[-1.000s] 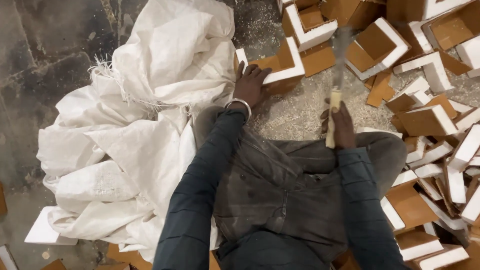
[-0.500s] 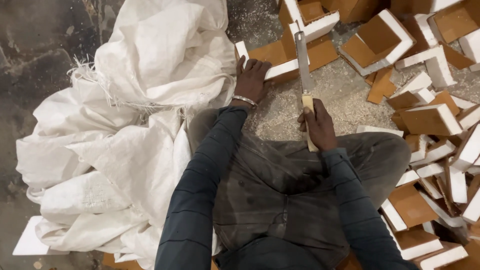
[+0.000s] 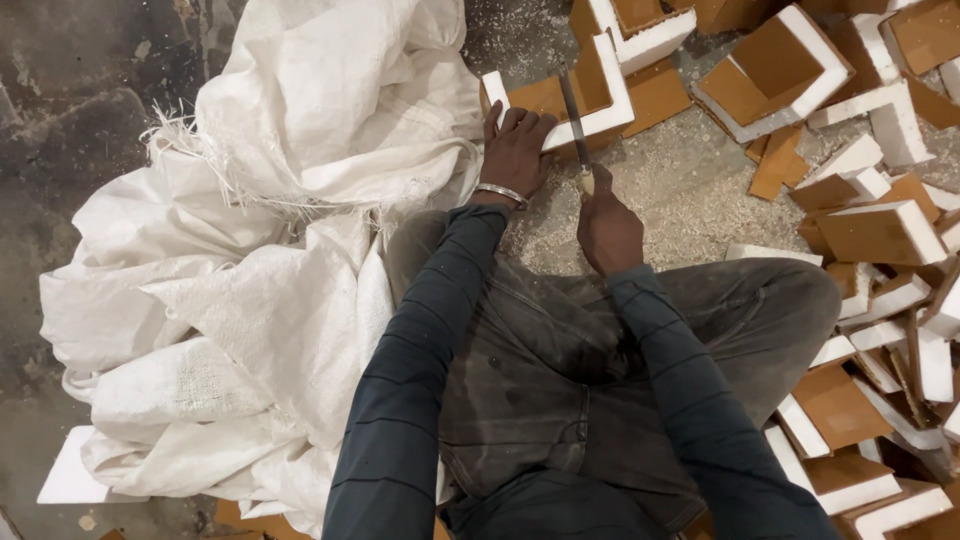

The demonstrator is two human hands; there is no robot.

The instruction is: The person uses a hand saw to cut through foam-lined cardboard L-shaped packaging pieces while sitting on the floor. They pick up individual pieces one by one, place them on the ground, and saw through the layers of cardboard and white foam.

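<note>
In the head view, an L-shaped corner piece (image 3: 590,100), white foam faced with brown board, is seen lying on the crumb-strewn floor (image 3: 690,200). The left hand (image 3: 515,150) is pressed flat on this corner piece, fingers spread, with a metal bangle (image 3: 500,192) at the wrist just behind it. The right hand (image 3: 608,228) is closed around the pale handle of a long knife (image 3: 573,118), whose blade is laid across the corner piece just beside the left hand; whether the blade has entered the foam cannot be told, perhaps only resting. A crumpled white woven sack (image 3: 290,250) is heaped to the left of the corner piece, and more foam-and-board offcuts (image 3: 880,230) are scattered to its right.
</note>
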